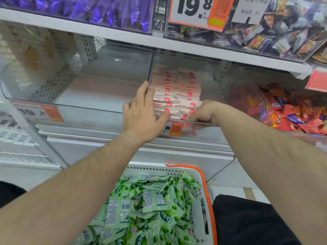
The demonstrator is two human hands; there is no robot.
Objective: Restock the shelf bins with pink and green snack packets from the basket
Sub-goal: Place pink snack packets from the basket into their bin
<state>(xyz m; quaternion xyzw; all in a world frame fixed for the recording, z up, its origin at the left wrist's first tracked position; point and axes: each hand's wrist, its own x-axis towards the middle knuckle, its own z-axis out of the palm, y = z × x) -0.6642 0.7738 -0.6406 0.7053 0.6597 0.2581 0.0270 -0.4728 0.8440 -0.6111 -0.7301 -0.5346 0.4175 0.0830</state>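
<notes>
Pink snack packets [177, 92] lie stacked in rows in the middle clear shelf bin [208, 124]. My left hand [141, 112] reaches over that bin's front left corner, its straight fingers on the bin's left wall and its thumb against the front packets. My right hand [203, 111] is curled over the bin's front rim, fingers dipping inside next to the packets; what the fingers hold is hidden. The clear bin [85, 110] to the left holds nothing. Below, a white basket [200, 191] with an orange handle is full of green snack packets [146, 206].
A bin of red and orange snacks [292, 110] stands to the right. The upper shelf [123, 35] carries bins of purple packets [106, 11] and mixed packets [276, 32] with a 19.8 price sign [194, 9]. Orange price tags hang on the bin fronts.
</notes>
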